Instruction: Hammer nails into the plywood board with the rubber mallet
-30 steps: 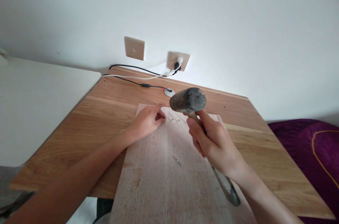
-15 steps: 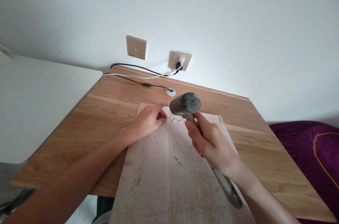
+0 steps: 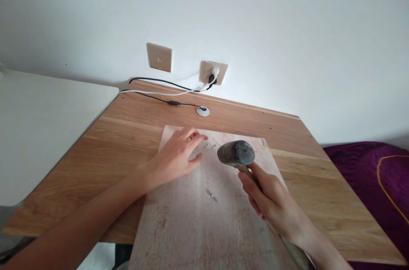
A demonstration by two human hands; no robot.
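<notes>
— While your right hand (image 3: 271, 202) was wrapped around the hammer (image 3: 237, 153), how were the fingers set?

— Your fingers (image 3: 252, 185) were clamped on the wooden handle just below the dark head, and the head hung low over the far part of the pale board (image 3: 198, 223). Whether it touched the wood, I could not tell.

— And the other one?

— Your left hand (image 3: 179, 157) lay flat on the board's far left corner, fingers together and stretched out, gripping nothing. Its fingertips pointed toward a short row of small nails (image 3: 207, 145) standing in the board, just beside them and just left of the hammer head.

— Anything else on the board?

— One loose nail (image 3: 211, 195) lay on its side near the middle, between your two wrists.

— And around it?

— The board rested on the wooden counter (image 3: 128, 129) and overhung its near edge. Farther back sat a round grey cable grommet (image 3: 203, 111), with black and white cables (image 3: 159, 91) running to a wall socket (image 3: 213, 72). A blank wall plate (image 3: 159, 57) sat left of that, a white surface (image 3: 41, 125) lay to your left, and a purple bed cover (image 3: 367, 176) to your right.
</notes>
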